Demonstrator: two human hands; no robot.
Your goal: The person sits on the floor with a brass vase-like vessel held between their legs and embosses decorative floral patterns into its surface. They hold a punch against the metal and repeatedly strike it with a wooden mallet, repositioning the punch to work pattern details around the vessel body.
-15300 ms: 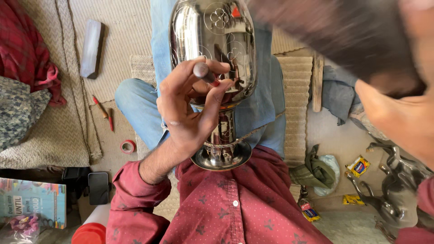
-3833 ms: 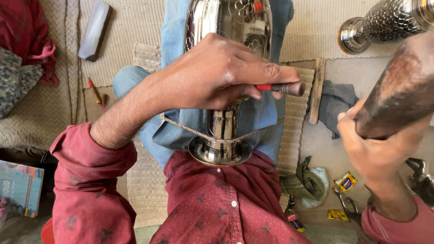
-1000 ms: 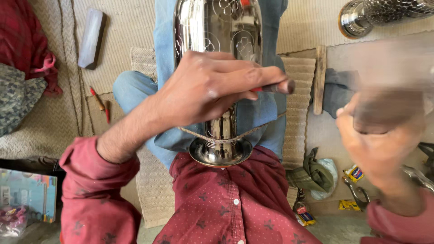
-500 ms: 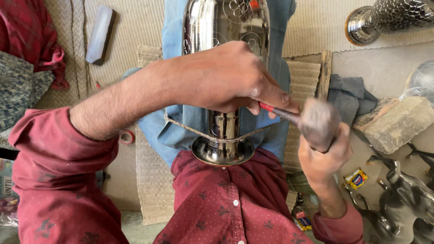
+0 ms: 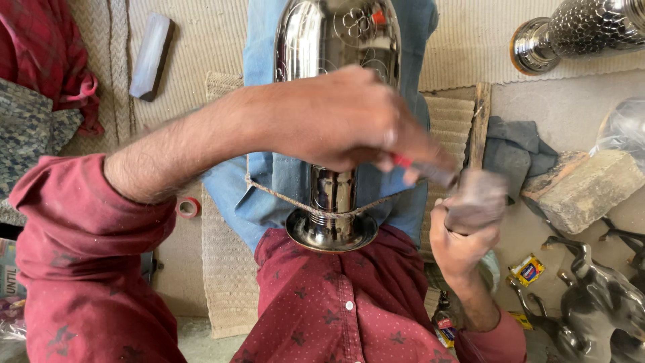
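A tall shiny metal vessel (image 5: 336, 40) lies along my lap, its round base (image 5: 332, 232) against my red shirt and a thin cord across its neck. My left hand (image 5: 342, 117) reaches across the vessel and grips a small red-handled punch (image 5: 423, 168) that points right. My right hand (image 5: 463, 235) is at the right of the vessel's base, closed around a blurred hammer head (image 5: 477, 198) that sits right at the punch's end.
A stone block (image 5: 584, 188) and grey cloth (image 5: 514, 151) lie to the right. Another patterned metal vessel (image 5: 578, 30) lies at the top right. Metal tools (image 5: 591, 296) sit at the lower right, a pale bar (image 5: 151, 57) and red tape ring (image 5: 189, 207) on the left.
My right hand swung the hammer down from high on the right to the punch's end. My left hand stayed on the vessel holding the punch.
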